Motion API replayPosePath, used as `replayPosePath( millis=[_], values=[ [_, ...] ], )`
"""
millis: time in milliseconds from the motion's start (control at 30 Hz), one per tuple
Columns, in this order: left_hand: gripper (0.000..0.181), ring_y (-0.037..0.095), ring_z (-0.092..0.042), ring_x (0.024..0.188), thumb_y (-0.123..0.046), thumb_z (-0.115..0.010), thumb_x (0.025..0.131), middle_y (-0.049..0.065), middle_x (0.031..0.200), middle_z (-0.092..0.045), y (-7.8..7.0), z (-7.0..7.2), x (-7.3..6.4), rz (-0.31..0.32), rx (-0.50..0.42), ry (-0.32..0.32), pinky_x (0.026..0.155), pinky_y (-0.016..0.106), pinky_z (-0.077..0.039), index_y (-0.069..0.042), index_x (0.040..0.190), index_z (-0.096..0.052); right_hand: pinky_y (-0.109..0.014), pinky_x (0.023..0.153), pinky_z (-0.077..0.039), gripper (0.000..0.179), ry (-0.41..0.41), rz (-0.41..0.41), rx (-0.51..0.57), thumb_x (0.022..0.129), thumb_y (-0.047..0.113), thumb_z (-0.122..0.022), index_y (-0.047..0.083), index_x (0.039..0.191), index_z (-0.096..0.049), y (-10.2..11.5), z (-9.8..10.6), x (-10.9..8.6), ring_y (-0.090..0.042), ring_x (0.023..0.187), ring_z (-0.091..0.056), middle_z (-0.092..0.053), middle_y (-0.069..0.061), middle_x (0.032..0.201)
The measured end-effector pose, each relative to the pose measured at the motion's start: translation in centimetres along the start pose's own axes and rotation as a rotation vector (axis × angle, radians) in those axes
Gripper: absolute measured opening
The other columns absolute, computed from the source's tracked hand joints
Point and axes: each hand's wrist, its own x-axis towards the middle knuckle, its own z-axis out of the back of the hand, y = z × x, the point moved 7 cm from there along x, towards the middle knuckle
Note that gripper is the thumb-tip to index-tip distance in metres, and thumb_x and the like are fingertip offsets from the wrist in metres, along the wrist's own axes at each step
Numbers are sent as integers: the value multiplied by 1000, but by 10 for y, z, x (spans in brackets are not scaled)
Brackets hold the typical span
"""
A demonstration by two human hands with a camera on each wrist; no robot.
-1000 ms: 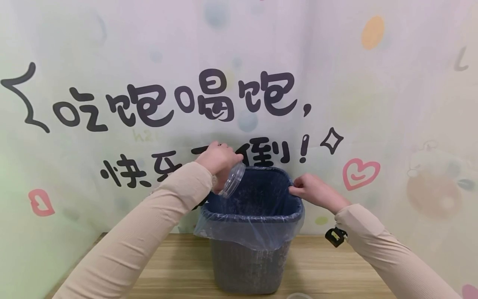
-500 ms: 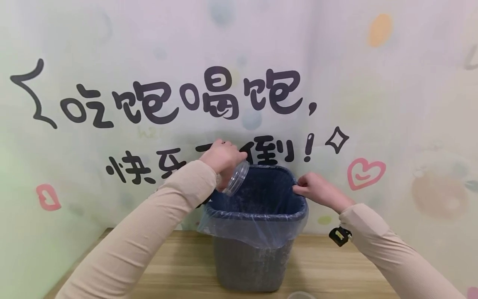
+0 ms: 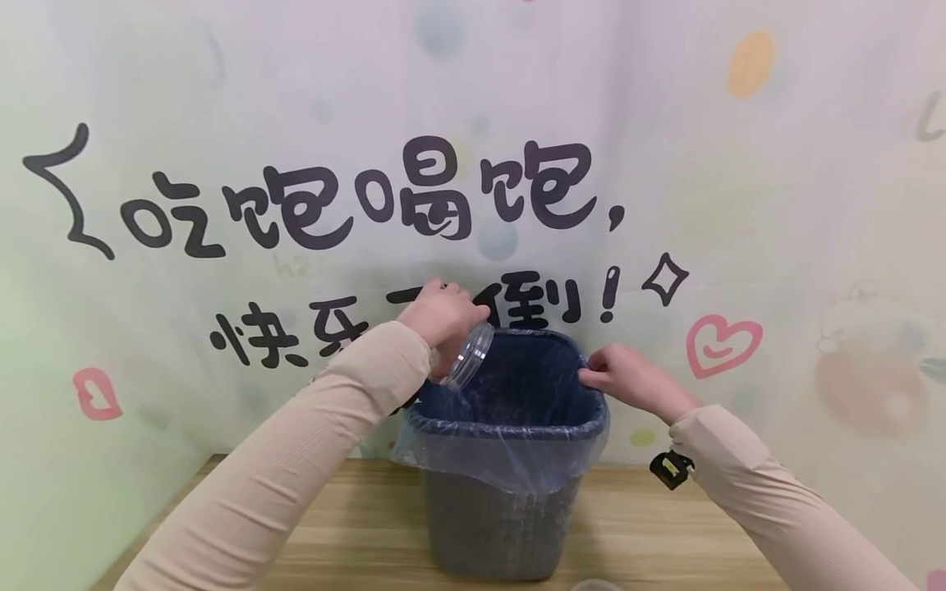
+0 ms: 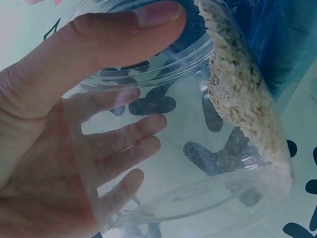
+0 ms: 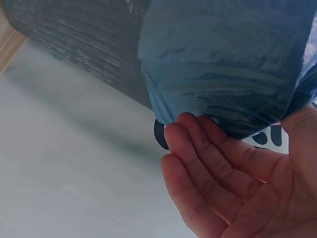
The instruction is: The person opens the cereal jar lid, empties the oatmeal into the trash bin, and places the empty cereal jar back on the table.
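Note:
My left hand point(image 3: 443, 316) grips a clear plastic jar point(image 3: 473, 357), tilted mouth-down over the left side of a dark blue-grey trash can point(image 3: 495, 533). In the left wrist view, pale flaky grains point(image 4: 237, 84) lie banked along the jar's lower wall and reach up to its mouth; the thumb crosses the rim and the fingers wrap the far side. A thin translucent bag point(image 3: 510, 464) lines the can and folds over its rim. At the right rim, my right hand point(image 3: 628, 377) holds can and bag, thumb over the edge, fingers bent against the outside.
The can stands on a wood-grain table point(image 3: 355, 509) close to a printed wall cloth point(image 3: 739, 205). A clear round rim point(image 3: 595, 585) shows partly at the bottom edge of the head view.
The head view has shifted slightly, so everything appears a little further right. The jar keeps its tilt over the can, and both hands keep their holds.

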Motion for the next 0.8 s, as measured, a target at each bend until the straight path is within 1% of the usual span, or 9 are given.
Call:
replayPosePath(
  millis=[167,367,467,700,800],
  values=[
    [95,28,-43,122,-31,-89,63,8,134,-49,-1,1,1,-2,1,-4,103,43,-31,-18,143,-39,-26,50,-27,35,-2,-7,-4,90,10,-57,12,57,-46,0,0,-1,-9,48,-32,-31,8,54],
    [95,29,-42,123,-31,-89,64,8,136,-48,-1,0,2,-7,2,19,104,44,-30,-18,143,-38,-26,51,-27,33,2,-10,-11,89,10,-57,12,58,-45,0,0,0,-9,49,-31,-31,7,54],
    [95,29,-41,123,-31,-89,64,8,136,-47,0,-1,2,-10,2,20,104,44,-30,-18,143,-38,-26,50,-27,34,0,-7,-18,88,9,-57,12,57,-45,0,-1,1,-9,48,-31,-31,7,54],
    [93,28,-43,121,-28,-90,63,7,134,-50,-3,0,2,-15,-10,-7,103,44,-31,-19,142,-41,-26,50,-27,35,-12,6,-14,88,8,-57,13,56,-43,1,0,1,-9,48,-31,-31,8,54],
    [92,28,-44,120,-28,-90,64,7,133,-50,-3,0,1,-14,-9,-7,102,43,-31,-19,142,-42,-26,50,-26,35,-14,5,-10,88,8,-57,13,56,-43,2,-1,1,-9,48,-31,-31,8,54]
  ],
)
